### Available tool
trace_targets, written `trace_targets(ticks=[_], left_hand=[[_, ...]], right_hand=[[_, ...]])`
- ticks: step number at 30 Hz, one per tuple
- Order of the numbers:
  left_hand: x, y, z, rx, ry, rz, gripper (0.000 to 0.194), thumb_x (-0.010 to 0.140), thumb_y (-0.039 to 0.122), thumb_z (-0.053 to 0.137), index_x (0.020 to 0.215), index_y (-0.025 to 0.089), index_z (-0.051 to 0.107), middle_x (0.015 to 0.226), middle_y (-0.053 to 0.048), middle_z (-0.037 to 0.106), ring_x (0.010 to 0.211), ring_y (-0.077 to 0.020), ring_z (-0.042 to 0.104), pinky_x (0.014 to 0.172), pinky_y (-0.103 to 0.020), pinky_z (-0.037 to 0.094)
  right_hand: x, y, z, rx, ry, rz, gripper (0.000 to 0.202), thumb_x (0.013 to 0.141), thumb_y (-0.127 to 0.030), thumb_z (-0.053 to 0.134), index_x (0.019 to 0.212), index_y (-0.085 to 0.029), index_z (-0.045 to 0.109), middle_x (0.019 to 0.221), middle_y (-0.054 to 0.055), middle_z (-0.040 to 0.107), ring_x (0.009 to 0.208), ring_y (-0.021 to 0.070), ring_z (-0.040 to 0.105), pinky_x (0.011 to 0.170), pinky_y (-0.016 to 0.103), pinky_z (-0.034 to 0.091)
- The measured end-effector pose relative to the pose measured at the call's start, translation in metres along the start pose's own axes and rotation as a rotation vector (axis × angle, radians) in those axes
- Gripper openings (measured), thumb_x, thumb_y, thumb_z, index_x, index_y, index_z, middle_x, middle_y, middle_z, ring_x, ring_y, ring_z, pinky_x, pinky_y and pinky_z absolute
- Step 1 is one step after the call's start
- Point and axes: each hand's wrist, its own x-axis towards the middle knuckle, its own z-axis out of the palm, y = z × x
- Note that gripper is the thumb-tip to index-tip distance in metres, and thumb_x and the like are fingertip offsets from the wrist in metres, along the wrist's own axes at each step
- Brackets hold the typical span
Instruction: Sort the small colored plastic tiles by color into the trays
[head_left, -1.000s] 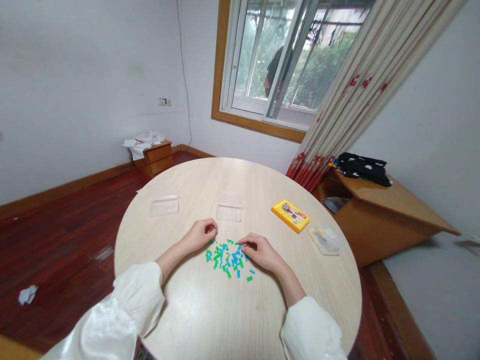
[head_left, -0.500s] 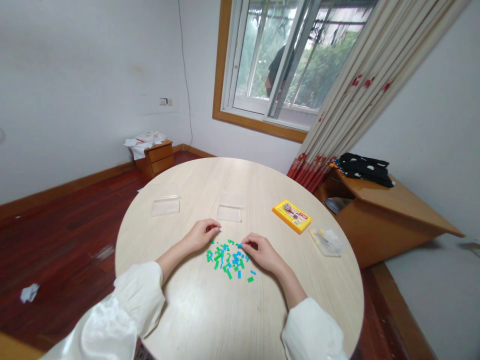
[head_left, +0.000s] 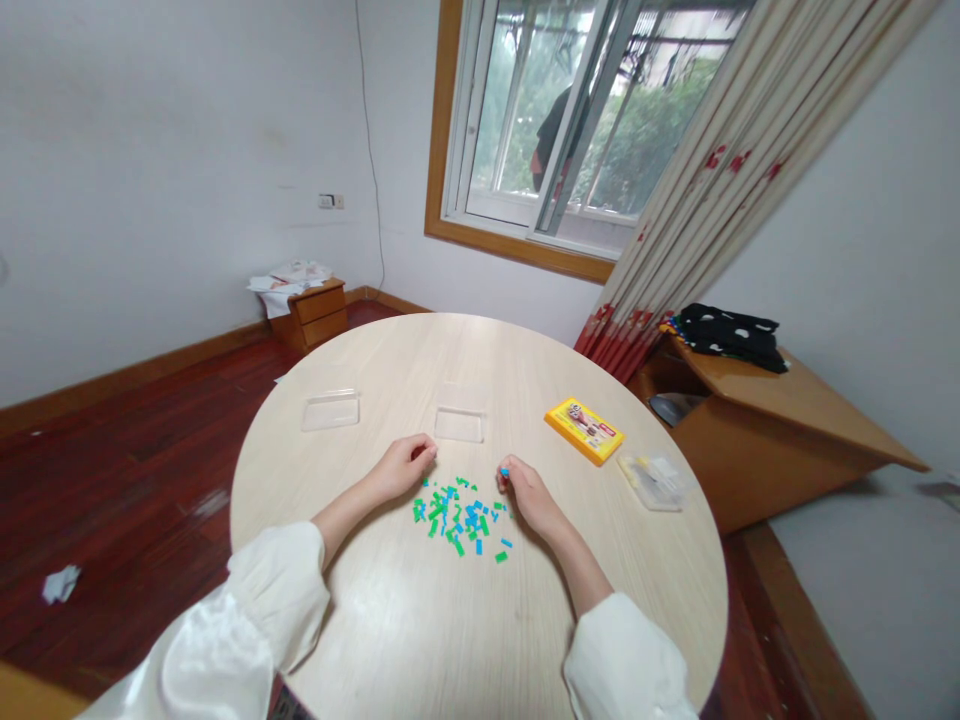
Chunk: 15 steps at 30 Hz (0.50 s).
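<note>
On the pale round table (head_left: 442, 650), we see a loose scatter of small blue and green bricks (head_left: 472, 518) lying between the two hands, on the side nearer the wearer. The right hand (head_left: 511, 478) is just beyond the scatter's right side, its thumb and fingers closed on a blue brick (head_left: 505, 472) that shows at the tips. The left hand (head_left: 421, 456) is near the scatter's far left edge with its fingers curled inward; we cannot tell whether the fingertips meet or have hold of anything. A few bricks lie a little apart at the near right, among them a flat green brick (head_left: 501, 557). Beyond the hands we find two shallow clear trays, the left tray (head_left: 331, 412) well apart from the left hand and the middle tray (head_left: 459, 426) just past the gap between the hands. Farther right lies a yellow box (head_left: 585, 431) with a printed top, and near it a clear container (head_left: 664, 492) with something yellow inside. Past the table we make out a window (head_left: 510, 110), with a person (head_left: 553, 130) partly visible through the glass, and a long pale curtain (head_left: 720, 170) marked with red.
</note>
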Motion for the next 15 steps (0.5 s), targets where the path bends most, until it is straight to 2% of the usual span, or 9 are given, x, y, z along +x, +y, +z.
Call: trace_targets(ticks=[4,7,15], left_hand=[[0.000,0.001,0.000,-0.025,0.018,0.006,0.026,0.080,0.033,0.043,0.061,0.016,0.048,0.056,0.003,0.047,0.057,-0.0114,0.045,0.058,-0.023,0.038],[0.001,0.000,0.001,-0.128,-0.003,-0.017,0.023,0.079,0.032,0.047,0.063,0.015,0.050,0.055,0.003,0.048,0.055,-0.0109,0.045,0.056,-0.023,0.037],[0.004,0.003,0.007,-0.423,0.001,-0.142,0.016,0.068,0.026,0.065,0.074,0.012,0.060,0.066,-0.002,0.063,0.061,-0.0121,0.056,0.062,-0.025,0.043]], right_hand=[[0.000,0.003,0.000,-0.034,0.000,0.009,0.033,0.088,-0.038,0.025,0.063,-0.023,0.038,0.059,-0.002,0.044,0.060,0.0146,0.045,0.061,0.028,0.038],[0.000,0.003,0.002,-0.039,0.002,0.016,0.035,0.089,-0.041,0.025,0.062,-0.023,0.037,0.058,-0.003,0.042,0.058,0.0142,0.043,0.058,0.027,0.037],[0.003,-0.010,0.011,0.013,0.104,0.002,0.034,0.085,-0.048,0.038,0.065,-0.022,0.042,0.059,-0.003,0.044,0.057,0.0139,0.043,0.055,0.026,0.036]])
